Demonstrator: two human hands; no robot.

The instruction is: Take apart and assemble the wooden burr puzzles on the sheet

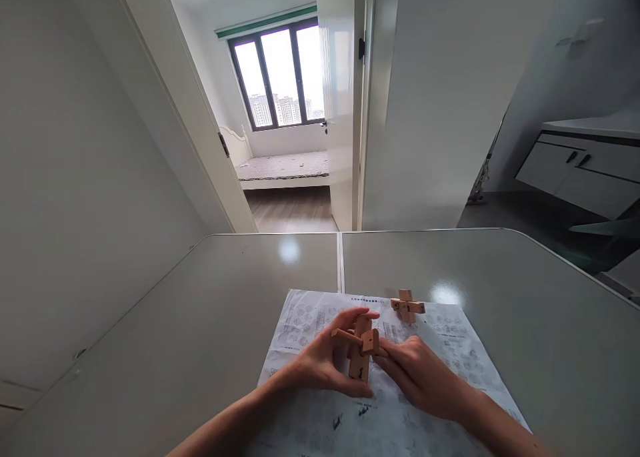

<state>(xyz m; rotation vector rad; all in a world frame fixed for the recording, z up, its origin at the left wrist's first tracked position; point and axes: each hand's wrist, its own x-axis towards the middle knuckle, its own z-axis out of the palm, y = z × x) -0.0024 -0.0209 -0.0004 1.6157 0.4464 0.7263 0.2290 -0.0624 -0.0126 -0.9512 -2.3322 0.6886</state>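
Over a printed paper sheet [310, 417], my left hand [325, 360] grips a group of joined wooden pieces [359, 363], thumb at its lower end and fingers at its upper end. One upright piece bears a dark mark near its bottom. My right hand [417, 377] has its fingers pinched on the right end of a crosswise piece of the same group. Behind my right hand, a second small assembly of crossed wooden pieces [407, 305] stands at the sheet's far edge, touched by neither hand.
The sheet lies on a glossy grey table [225, 337] with a seam down its middle. Past the table's far edge are an open door [340, 110], a bed [285, 167] and a window. A white cabinet [585, 170] stands at the right.
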